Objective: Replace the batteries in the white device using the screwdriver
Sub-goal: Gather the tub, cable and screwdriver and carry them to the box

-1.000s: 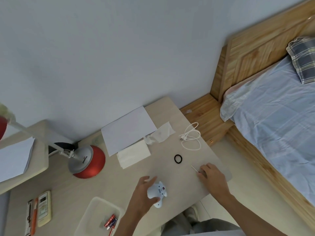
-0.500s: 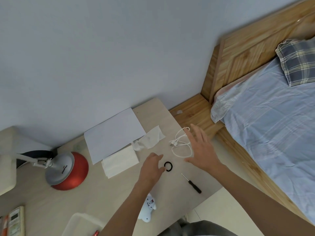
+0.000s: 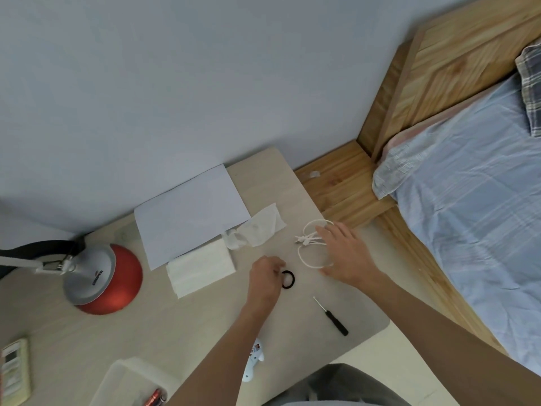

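A: Change of plan! A sec ago the left grip [image 3: 268, 276] had the device and the right grip [image 3: 342, 253] was on the driver. Now neither.

B: Yep, both put down. The small white plastic device [image 3: 254, 361] sits on the pale wood counter [image 3: 175, 326] near the front edge, half hidden under the left forearm. The slim black-handled screwdriver [image 3: 330, 316] lies flat just to its right, w/ nothing touching it.

A: So where are the hands?

B: Left grip's curled at the thin black ring [image 3: 288, 279], fingertips at its left edge. Can't tell if it's pinched yet. Right grip is wide, fingers spread over the looped white cable [image 3: 304, 240], holding nothing.

A: Meaning for the job?

B: Looks like tidying, not battery work. My guess is they're clearing space mid-counter before starting. The camera's swung right too, so the red-domed desk lamp [image 3: 102, 276] is further in and there's more of the bed.

A: Any progress on the device itself?

B: Can't see the battery cover from here, arm's in the way. I'd say it's barely begun.

A: Spares?

B: Red-and-dark batteries [image 3: 156, 399] in the clear plastic tray [image 3: 117, 376], front left, well apart from the device. Next they'll need device and driver back in hand.
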A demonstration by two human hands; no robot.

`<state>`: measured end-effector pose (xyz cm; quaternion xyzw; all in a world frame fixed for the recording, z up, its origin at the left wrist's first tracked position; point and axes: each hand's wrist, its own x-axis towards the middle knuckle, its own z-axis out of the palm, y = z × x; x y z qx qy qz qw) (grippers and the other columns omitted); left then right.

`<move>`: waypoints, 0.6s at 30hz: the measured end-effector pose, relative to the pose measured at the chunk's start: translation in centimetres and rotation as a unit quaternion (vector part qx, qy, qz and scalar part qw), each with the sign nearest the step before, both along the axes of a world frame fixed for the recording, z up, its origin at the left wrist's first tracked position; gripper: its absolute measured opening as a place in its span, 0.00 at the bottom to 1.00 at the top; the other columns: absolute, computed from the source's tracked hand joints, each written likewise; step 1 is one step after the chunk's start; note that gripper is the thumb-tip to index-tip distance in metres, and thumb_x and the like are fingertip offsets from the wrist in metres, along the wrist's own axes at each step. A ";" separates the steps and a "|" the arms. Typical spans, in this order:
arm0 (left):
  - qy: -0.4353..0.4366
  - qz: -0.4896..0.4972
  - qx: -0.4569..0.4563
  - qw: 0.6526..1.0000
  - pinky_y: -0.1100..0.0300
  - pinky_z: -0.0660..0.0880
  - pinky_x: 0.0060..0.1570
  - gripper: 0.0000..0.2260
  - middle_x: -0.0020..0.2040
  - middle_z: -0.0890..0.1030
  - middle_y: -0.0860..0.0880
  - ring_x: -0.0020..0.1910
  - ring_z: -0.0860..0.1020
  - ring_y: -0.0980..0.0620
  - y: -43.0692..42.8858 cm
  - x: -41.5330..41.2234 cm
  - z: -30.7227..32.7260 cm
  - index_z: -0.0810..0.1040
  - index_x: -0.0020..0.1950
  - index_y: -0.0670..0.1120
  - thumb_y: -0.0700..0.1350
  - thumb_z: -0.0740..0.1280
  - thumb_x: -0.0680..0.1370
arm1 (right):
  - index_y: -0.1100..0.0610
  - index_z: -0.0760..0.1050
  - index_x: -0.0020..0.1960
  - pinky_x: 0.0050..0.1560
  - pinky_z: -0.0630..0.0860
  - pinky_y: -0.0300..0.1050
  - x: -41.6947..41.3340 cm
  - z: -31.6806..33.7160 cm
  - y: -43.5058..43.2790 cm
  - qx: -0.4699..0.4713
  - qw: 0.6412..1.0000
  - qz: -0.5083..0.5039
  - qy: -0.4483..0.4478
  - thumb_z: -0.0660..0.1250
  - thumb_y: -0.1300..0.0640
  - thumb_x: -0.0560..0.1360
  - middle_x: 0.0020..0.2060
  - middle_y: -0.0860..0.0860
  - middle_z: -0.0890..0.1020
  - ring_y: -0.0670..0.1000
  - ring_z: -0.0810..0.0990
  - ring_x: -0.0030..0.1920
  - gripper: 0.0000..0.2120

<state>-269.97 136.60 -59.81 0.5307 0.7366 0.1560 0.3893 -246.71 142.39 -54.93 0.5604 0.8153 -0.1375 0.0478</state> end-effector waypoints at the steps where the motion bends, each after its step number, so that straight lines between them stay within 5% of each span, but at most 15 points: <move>1: -0.006 0.006 -0.001 1.000 0.55 0.81 0.50 0.13 0.44 0.84 0.52 0.44 0.83 0.52 0.1 0.0 0.1 0.87 0.50 0.48 0.33 0.75 0.69 | 0.50 0.66 0.77 0.71 0.72 0.53 0.1 0.0 0.0 0.007 1.000 0.000 0.004 0.79 0.41 0.63 0.69 0.49 0.75 0.55 0.71 0.72 0.47; 8: -0.016 0.023 -0.013 1.000 0.63 0.76 0.45 0.12 0.42 0.85 0.51 0.43 0.82 0.51 0.3 -0.2 1.2 0.89 0.48 0.44 0.31 0.71 0.70 | 0.53 0.82 0.62 0.55 0.80 0.51 0.3 0.3 -0.1 0.045 0.997 -0.030 0.058 0.79 0.52 0.67 0.52 0.48 0.85 0.54 0.79 0.59 0.24; 12: -0.023 0.036 0.011 0.999 0.58 0.80 0.47 0.13 0.45 0.86 0.48 0.44 0.84 0.50 0.0 -1.3 2.3 0.89 0.48 0.43 0.30 0.69 0.71 | 0.54 0.85 0.54 0.45 0.82 0.51 0.5 0.2 -0.2 0.059 0.993 -0.057 0.086 0.80 0.57 0.69 0.45 0.48 0.87 0.53 0.81 0.54 0.14; 18: -0.058 0.086 0.033 0.994 0.60 0.82 0.46 0.12 0.42 0.86 0.52 0.42 0.84 0.57 -0.9 -4.8 5.1 0.88 0.49 0.46 0.33 0.70 0.74 | 0.55 0.86 0.45 0.36 0.74 0.43 0.0 0.7 -1.2 0.112 0.978 -0.075 0.159 0.79 0.64 0.70 0.38 0.49 0.84 0.51 0.80 0.41 0.07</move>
